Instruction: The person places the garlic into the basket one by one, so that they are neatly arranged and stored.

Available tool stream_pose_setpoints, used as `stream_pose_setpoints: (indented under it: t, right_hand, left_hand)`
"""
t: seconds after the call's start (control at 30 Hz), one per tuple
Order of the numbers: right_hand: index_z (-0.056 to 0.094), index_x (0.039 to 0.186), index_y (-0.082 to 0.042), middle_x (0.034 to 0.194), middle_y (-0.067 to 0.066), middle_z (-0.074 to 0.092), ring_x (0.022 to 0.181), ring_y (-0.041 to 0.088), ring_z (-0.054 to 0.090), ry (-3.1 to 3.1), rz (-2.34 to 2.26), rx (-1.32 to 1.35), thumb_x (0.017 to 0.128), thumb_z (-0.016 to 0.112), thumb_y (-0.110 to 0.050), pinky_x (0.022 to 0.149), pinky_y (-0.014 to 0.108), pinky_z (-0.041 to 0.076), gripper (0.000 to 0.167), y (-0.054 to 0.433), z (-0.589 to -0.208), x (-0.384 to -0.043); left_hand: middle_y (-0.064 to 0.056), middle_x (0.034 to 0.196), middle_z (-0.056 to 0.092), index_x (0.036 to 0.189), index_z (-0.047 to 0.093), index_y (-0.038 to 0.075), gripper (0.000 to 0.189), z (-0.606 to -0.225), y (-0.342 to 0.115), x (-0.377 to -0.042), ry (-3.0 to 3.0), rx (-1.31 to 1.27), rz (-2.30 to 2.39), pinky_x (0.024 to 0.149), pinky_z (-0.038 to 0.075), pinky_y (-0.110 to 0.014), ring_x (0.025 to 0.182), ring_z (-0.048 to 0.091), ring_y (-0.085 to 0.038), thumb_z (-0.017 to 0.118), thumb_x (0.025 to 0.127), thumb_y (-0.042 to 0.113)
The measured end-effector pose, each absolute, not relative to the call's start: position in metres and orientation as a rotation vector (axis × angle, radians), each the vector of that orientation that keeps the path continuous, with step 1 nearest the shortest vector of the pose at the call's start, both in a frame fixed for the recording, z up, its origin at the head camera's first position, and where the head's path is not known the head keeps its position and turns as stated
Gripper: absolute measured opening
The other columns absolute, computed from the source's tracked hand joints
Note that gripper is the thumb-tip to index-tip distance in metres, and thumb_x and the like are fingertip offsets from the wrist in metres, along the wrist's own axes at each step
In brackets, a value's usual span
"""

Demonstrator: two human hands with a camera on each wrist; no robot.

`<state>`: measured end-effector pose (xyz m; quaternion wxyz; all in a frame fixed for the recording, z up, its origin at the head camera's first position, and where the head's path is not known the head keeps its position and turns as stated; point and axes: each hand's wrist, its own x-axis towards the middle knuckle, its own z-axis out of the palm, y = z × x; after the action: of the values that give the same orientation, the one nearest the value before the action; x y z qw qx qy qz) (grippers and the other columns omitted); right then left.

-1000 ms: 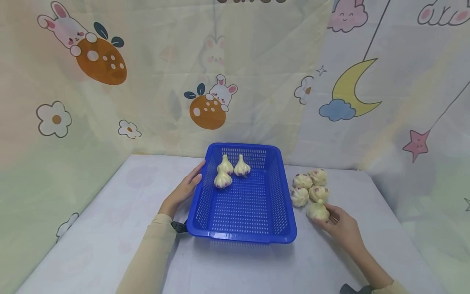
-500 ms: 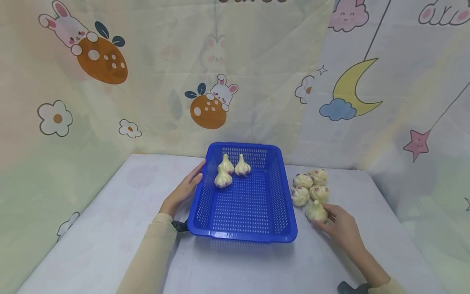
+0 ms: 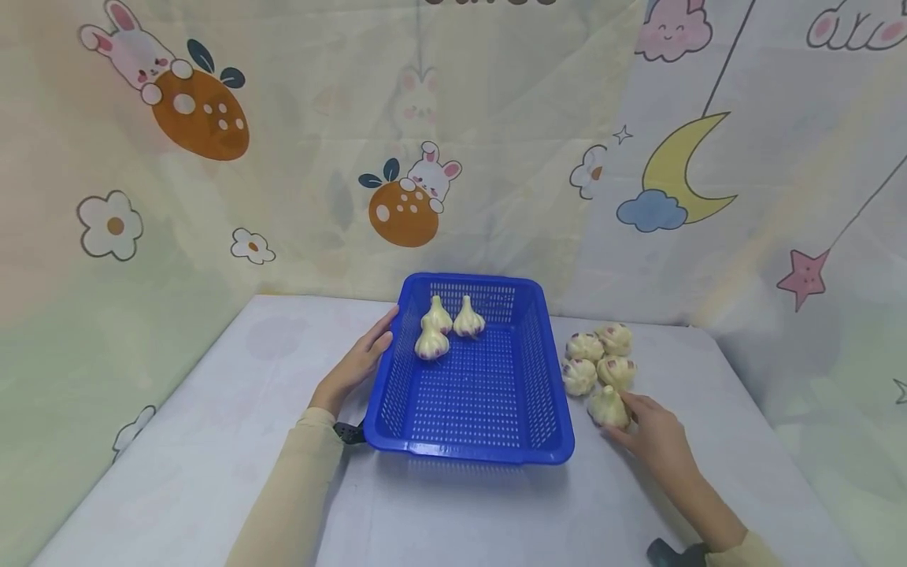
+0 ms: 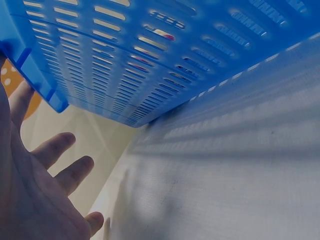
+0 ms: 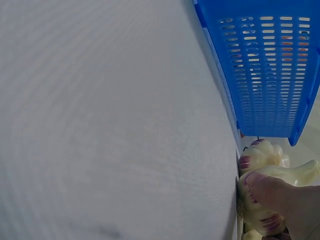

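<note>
A blue perforated plastic basket (image 3: 464,402) stands mid-table, with three garlic bulbs (image 3: 468,319) in its far left part. My left hand (image 3: 352,370) rests along the basket's left side, fingertips at the rim. In the left wrist view its fingers (image 4: 75,175) are spread and fairly straight beside the slotted wall. Between thumb and fingers my right hand (image 3: 659,437) pinches a garlic bulb (image 3: 607,408), stem up, right of the basket. The right wrist view shows the thumb (image 5: 272,192) pressed on that bulb's side; the other fingers are mostly hidden.
Several more garlic bulbs (image 3: 583,378) sit in a tight cluster just beyond the right hand, close to the basket's right wall. A white cloth (image 3: 453,524) covers the table. Behind it hangs a printed cartoon curtain (image 3: 496,213).
My right hand has shifted the pinched garlic bulb slightly left, towards the basket. The left hand and the basket stay in place.
</note>
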<state>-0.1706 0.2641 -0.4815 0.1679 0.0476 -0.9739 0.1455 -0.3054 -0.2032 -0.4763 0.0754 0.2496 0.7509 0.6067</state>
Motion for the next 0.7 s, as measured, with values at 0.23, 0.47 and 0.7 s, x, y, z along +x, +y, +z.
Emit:
stream_pose_setpoints:
  t: [0.23, 0.47, 0.7]
  right_hand:
    - [0.058, 0.119, 0.012, 0.104, 0.03, 0.065, 0.088, 0.042, 0.065, -2.763, 0.407, 0.102, 0.069, 0.083, -0.025, 0.074, 0.049, 0.055, 0.067, 0.265, -0.484, -0.171]
    - [0.06, 0.118, 0.011, 0.09, 0.023, 0.068, 0.071, 0.029, 0.064, -2.735, 0.449, 0.096, 0.068, 0.084, -0.022, 0.062, 0.043, 0.054, 0.065, 0.268, -0.48, -0.17]
    - [0.062, 0.115, 0.009, 0.078, 0.013, 0.068, 0.068, 0.023, 0.063, -2.65, 0.488, 0.131, 0.066, 0.085, -0.022, 0.059, 0.041, 0.053, 0.063, 0.272, -0.472, -0.169]
  left_hand:
    - [-0.009, 0.161, 0.011, 0.154, 0.013, 0.02, 0.052, -0.478, -0.202, -0.305, 2.234, 0.781, 1.856, 0.117, 0.015, -0.053, 0.147, 0.014, -0.034, 0.03, 0.105, 0.025]
    - [-0.006, 0.161, 0.012, 0.153, 0.015, 0.025, 0.051, -0.476, -0.203, -0.302, 2.259, 0.752, 1.833, 0.116, 0.018, -0.053, 0.147, 0.016, -0.033, 0.031, 0.105, 0.028]
    - [-0.002, 0.161, 0.014, 0.153, 0.016, 0.03, 0.052, -0.476, -0.204, -0.303, 2.289, 0.718, 1.804, 0.116, 0.019, -0.053, 0.147, 0.018, -0.031, 0.033, 0.104, 0.032]
